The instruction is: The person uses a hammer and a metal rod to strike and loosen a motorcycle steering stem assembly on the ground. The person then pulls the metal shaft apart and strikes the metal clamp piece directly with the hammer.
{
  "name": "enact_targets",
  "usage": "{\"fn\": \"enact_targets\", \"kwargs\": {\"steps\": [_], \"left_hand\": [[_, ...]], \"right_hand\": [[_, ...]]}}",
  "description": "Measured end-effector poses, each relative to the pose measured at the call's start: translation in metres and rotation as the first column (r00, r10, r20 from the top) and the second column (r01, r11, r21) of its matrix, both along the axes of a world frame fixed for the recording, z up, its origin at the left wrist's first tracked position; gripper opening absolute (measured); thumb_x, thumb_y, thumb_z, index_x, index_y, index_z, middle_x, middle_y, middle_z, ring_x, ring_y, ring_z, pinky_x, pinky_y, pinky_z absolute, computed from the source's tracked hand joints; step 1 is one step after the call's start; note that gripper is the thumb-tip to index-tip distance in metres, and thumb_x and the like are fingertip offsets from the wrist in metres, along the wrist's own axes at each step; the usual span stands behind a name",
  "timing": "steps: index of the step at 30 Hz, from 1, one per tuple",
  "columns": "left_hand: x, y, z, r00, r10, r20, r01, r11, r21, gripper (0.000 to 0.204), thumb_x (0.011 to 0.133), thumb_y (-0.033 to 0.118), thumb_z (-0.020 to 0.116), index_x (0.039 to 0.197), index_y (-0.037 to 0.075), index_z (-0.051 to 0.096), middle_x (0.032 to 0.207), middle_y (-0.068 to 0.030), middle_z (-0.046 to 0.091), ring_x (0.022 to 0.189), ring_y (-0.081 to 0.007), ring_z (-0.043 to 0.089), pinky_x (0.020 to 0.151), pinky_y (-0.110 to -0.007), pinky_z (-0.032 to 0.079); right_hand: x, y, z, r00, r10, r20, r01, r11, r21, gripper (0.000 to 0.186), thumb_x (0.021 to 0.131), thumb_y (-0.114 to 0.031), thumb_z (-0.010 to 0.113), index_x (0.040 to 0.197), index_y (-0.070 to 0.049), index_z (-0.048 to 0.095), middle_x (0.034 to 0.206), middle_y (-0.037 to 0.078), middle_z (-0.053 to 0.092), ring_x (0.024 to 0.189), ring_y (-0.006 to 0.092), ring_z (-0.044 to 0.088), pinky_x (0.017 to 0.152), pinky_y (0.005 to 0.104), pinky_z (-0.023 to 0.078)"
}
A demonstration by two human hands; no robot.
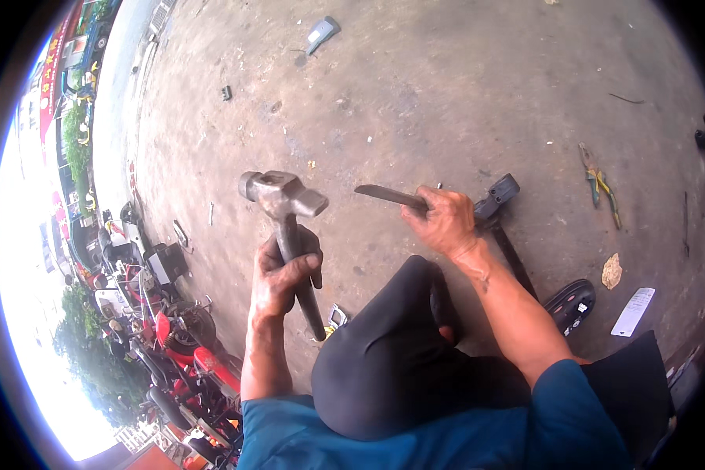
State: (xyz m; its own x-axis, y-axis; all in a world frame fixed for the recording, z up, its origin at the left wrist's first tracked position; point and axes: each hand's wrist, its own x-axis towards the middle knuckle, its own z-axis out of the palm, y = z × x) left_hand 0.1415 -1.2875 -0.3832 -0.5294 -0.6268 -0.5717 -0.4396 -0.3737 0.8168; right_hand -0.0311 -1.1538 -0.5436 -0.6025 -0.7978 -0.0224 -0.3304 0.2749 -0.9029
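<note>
My left hand point(287, 274) is closed round the handle of a hammer point(283, 194), its worn steel head up and its handle slanting down past my palm. In my right hand point(446, 222) is a flat dark metal chisel point(388, 194), its slanted tip pointing left toward the hammer head. A gap separates the two tools, and both are held above the floor. Right beside my right wrist lies a black metal part point(497, 198) with a long bar running under my forearm. My dark-trousered knee point(392, 345) is bent between my arms.
Pliers point(598, 186) with yellow-green handles, a crumpled tan scrap point(612, 271) and a white paper slip point(633, 312) lie on the stained concrete at right. A dark oval object point(569, 305) is nearer. A grey-blue piece point(321, 35) lies far off. Several motorcycles point(204, 364) stand at left.
</note>
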Motion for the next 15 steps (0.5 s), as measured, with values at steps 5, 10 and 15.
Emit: {"fn": "enact_targets", "kwargs": {"steps": [5, 10, 15], "left_hand": [[-0.012, -0.004, -0.003, 0.919, 0.078, 0.387, 0.048, 0.951, -0.306, 0.036, 0.081, 0.012, 0.069, 0.112, 0.0, 0.054, 0.074, -0.003, 0.055, 0.058, -0.0117, 0.052, 0.05, -0.026, 0.044], [-0.008, -0.007, 0.015, 0.988, 0.151, -0.028, -0.152, 0.935, -0.32, 0.044, 0.088, 0.027, 0.069, 0.114, -0.005, 0.052, 0.07, -0.0052, 0.057, 0.054, -0.0142, 0.056, 0.047, -0.028, 0.048], [-0.023, -0.016, 0.014, 0.982, 0.14, 0.13, -0.091, 0.941, -0.325, 0.048, 0.096, 0.047, 0.05, 0.093, -0.001, 0.056, 0.058, -0.0015, 0.047, 0.04, -0.0089, 0.042, 0.036, -0.023, 0.032]], "right_hand": [[-0.003, 0.003, -0.008, 1.0, 0.003, -0.003, -0.003, 0.998, 0.056, 0.023, 0.072, -0.026, 0.073, 0.069, -0.009, 0.059, 0.061, 0.009, 0.062, 0.056, 0.0314, 0.062, 0.05, 0.0403, 0.048], [0.001, -0.009, -0.002, 0.999, -0.034, -0.009, 0.033, 0.998, -0.045, 0.024, 0.071, -0.023, 0.075, 0.067, -0.007, 0.058, 0.058, 0.012, 0.059, 0.053, 0.0312, 0.06, 0.048, 0.0386, 0.046], [0.0, -0.002, -0.005, 1.0, -0.024, -0.018, 0.023, 0.998, -0.052, 0.023, 0.07, -0.023, 0.076, 0.068, -0.008, 0.059, 0.06, 0.01, 0.061, 0.055, 0.0297, 0.062, 0.049, 0.0381, 0.048]]}}
